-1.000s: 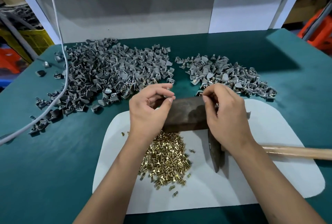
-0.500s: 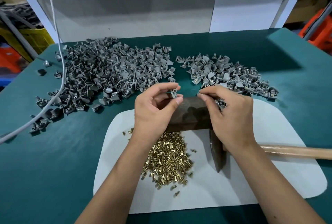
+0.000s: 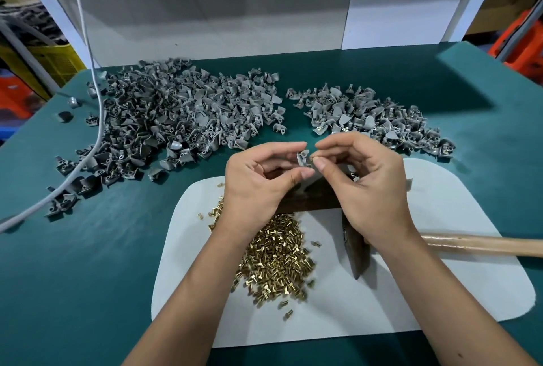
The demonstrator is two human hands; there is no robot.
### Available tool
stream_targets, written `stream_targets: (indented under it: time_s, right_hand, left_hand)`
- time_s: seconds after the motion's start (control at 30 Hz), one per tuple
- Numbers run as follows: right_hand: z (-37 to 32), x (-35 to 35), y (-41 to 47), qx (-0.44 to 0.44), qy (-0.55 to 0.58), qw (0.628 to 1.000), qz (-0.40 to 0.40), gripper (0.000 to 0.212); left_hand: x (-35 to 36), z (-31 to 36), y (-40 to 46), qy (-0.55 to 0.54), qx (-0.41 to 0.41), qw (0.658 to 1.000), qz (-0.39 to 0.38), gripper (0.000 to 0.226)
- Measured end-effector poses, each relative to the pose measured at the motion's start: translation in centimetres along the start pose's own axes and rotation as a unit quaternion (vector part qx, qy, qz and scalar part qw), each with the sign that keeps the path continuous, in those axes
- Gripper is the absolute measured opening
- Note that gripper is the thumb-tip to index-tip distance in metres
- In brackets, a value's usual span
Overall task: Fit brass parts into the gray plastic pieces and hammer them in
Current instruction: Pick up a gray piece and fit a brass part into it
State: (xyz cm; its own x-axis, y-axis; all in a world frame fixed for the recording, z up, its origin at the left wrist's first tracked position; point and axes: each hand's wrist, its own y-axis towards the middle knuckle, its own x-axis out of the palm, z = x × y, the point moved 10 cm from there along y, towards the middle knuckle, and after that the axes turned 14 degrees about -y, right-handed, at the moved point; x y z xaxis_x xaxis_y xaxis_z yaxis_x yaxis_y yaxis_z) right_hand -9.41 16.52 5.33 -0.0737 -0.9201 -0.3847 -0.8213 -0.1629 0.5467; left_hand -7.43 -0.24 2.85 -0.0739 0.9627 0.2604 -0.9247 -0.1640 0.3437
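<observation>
**Both hands met over the block, one gray piece between them**

While both hands were raised above the dark block (image 3: 311, 198), the left hand (image 3: 258, 180) pinched a single gray plastic piece (image 3: 303, 157) between its thumb and forefinger, the other fingers loosely curled beneath. That piece sat at the left hand's fingertips, directly between the two hands and just above the block's far edge. The right hand (image 3: 367, 180) had its thumb and forefinger closed together against the piece's right side; something small seemed to be held there, probably a brass part, though it was too tiny to make out with certainty.

Below the left wrist, a heap of brass parts (image 3: 276, 260) lay on the white mat (image 3: 440, 292), with a few strays scattered off its edges. The hammer (image 3: 482, 245) rested on the mat under the right forearm, its wooden handle running out to the right and its dark head near the block.

Beyond the hands, on the green table (image 3: 88, 292), a large pile of gray pieces (image 3: 176, 122) spread across the left, and a smaller pile (image 3: 373, 119) lay to the right, just behind the right hand. Brass glinted in some pieces of the smaller pile. A gray cable (image 3: 97, 130) trailed down across the left pile's edge.
</observation>
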Motion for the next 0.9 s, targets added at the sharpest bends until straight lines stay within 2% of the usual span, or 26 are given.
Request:
stream_targets:
  time_s: [0.5,0.9]
  right_hand:
    - [-0.6,0.1,0.0,-0.018,-0.060,0.998,-0.012,0.025]
    - [-2.8,1.2,-0.3,-0.125,-0.168,0.976,-0.056,0.030]
  left_hand:
    - [0.5,-0.3,-0.2,-0.032,-0.013,0.999,-0.012,0.037]
    - [0.3,-0.7,-0.2,-0.029,-0.037,0.999,-0.021,0.039]
